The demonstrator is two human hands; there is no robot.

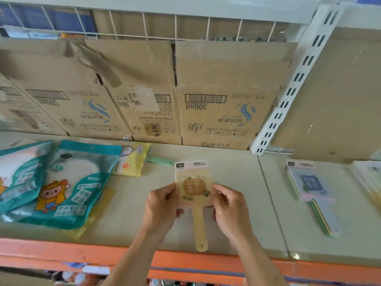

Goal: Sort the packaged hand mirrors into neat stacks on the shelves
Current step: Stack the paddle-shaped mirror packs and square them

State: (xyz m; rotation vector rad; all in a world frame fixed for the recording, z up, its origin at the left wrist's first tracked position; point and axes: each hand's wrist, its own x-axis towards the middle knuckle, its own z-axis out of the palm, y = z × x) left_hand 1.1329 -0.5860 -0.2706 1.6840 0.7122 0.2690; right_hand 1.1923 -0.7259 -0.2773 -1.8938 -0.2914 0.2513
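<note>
A packaged yellow hand mirror [193, 188] with an orange apple print is held over the middle of the beige shelf [231, 219], its handle pointing toward me. My left hand [160, 209] grips its left edge and my right hand [228, 209] grips its right edge. To the right, a stack of packaged hand mirrors [311, 193] lies on the shelf, the top one blue-grey, handles toward the front. Another green mirror's handle [159, 160] pokes out from under a yellow packet at the back left.
Teal cartoon-printed bags [68, 188] and a yellow packet [133, 162] lie on the shelf's left. Flattened cardboard boxes [156, 96] line the back. A white slotted upright [288, 96] divides the bays. The orange shelf lip [72, 254] runs along the front. More packages [369, 178] sit far right.
</note>
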